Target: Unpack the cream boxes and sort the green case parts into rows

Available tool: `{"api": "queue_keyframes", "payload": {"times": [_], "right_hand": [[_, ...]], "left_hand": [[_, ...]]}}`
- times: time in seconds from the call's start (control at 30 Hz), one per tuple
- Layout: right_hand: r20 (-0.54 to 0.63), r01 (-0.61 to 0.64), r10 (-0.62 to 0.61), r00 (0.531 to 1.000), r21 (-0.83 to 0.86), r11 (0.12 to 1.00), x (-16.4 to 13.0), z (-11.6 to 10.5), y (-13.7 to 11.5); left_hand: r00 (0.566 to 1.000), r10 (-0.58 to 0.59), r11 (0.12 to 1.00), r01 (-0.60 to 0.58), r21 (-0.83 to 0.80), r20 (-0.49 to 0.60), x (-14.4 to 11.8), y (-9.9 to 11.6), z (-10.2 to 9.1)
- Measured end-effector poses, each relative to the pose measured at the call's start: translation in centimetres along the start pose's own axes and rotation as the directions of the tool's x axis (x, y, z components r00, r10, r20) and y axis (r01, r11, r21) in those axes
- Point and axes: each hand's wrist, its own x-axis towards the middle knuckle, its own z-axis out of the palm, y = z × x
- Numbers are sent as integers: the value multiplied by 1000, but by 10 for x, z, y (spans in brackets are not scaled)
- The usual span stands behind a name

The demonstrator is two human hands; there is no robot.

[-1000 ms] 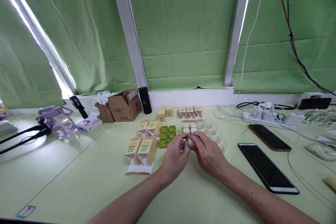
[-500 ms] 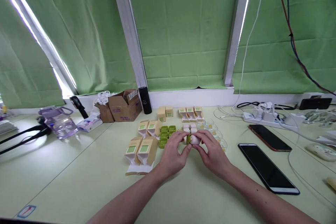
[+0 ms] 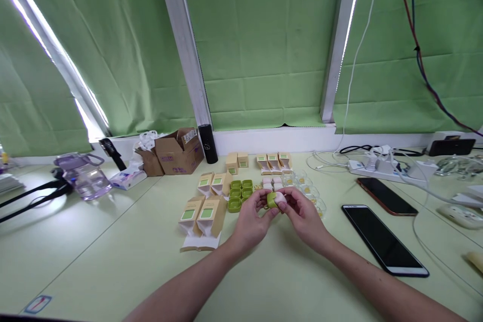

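Between the fingertips of my left hand [image 3: 252,219] and my right hand [image 3: 304,215] sits a small case [image 3: 275,198], green on one half and pale pink on the other, lifted a little above the table. Just beyond it lie a cluster of green case halves [image 3: 240,193], a few pink pieces [image 3: 272,181] and several clear plastic shells [image 3: 308,192] with yellow bits inside. Tan cartons with green labels [image 3: 204,215] stand to the left of my hands, and more of them [image 3: 274,161] line the back.
Two dark phones [image 3: 383,235] lie on the table at right, behind them a white power strip [image 3: 373,168] with cables. At back left are an open cardboard box [image 3: 179,151], a black cylinder [image 3: 208,144] and a clear purple jug [image 3: 83,175].
Both hands have risen slightly and turned the small case, so its green half now faces me where earlier mostly the pink side showed.
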Motion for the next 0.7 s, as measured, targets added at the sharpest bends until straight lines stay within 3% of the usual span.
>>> {"api": "queue_keyframes", "payload": {"times": [0.13,0.27,0.5,0.7], "right_hand": [[-120,-46,82,989,277,960,8,-7,3],[-66,-120,186,980,545,830,17,-18,0],[34,-212,245,969,629,748,14,-17,-3],[47,-227,254,966,627,746,12,-18,-5]], "left_hand": [[998,-50,992,45,-122,-40,2,-7,-2],[994,-29,978,7,-208,-103,7,-10,-8],[983,7,960,-58,-273,-185,9,-6,-11],[977,-8,957,-55,-286,-215,10,-8,-13]]}}
